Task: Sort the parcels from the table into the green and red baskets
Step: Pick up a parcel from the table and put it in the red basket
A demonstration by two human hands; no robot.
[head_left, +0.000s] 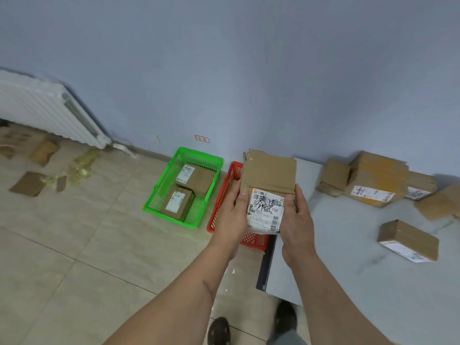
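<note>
Parcel: you held a flat cardboard parcel [268, 180] up in front of you, over the red basket [225, 195] and beside the table [348, 257] edge, its white label [265, 210] facing you.
Handling: it looked light and fairly stiff, a thin folded carton with a torn top corner; likely to flex a little if squeezed hard. The long side edges by the label were the sensible place to hold it.
Left hand: your left hand [230, 215] gripped the parcel's left edge, thumb pressed on the front, fingers hidden behind.
Right hand: your right hand [297, 220] gripped the right edge the same way, thumb on the front near the label.
Grip width: both hands were closed snugly on the carton, no gap visible.
Green basket: the green basket [199, 158] sat on the floor left of the red one, with two parcels [189, 188] inside.
Table: several more boxes [373, 180] waited there, one box [408, 240] lying nearer you.
Judgement: you seemed to be reading the label to choose a basket.
</note>
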